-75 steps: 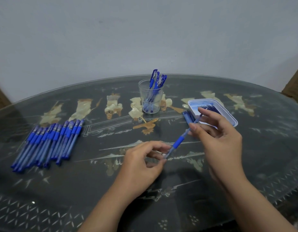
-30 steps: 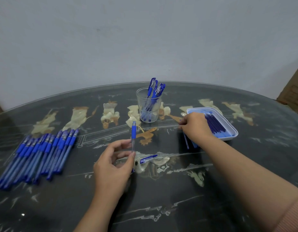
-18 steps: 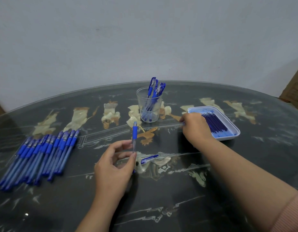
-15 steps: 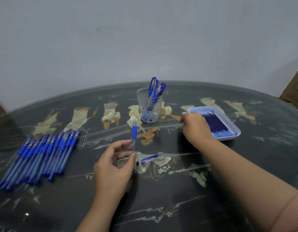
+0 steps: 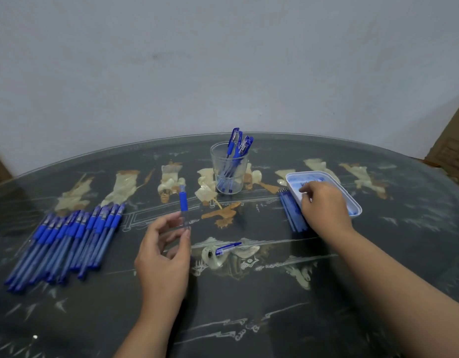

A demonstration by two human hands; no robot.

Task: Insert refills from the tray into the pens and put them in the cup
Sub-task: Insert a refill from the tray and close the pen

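Observation:
My left hand pinches a clear pen barrel with a blue grip and holds it upright above the table. My right hand reaches into the white tray of blue refills at the right, with its fingers curled over them; whether they grip one is hidden. A blue pen cap lies on the table between my hands. The clear cup behind stands upright with several finished blue pens in it.
Several blue pens lie in a row at the left of the dark glass table. A small bundle of blue refills lies just left of the tray. A wall rises behind the table's far edge.
My right hand moved from the spot left of the tray into the tray. My left hand still holds the barrel upright, now more to the left in view.

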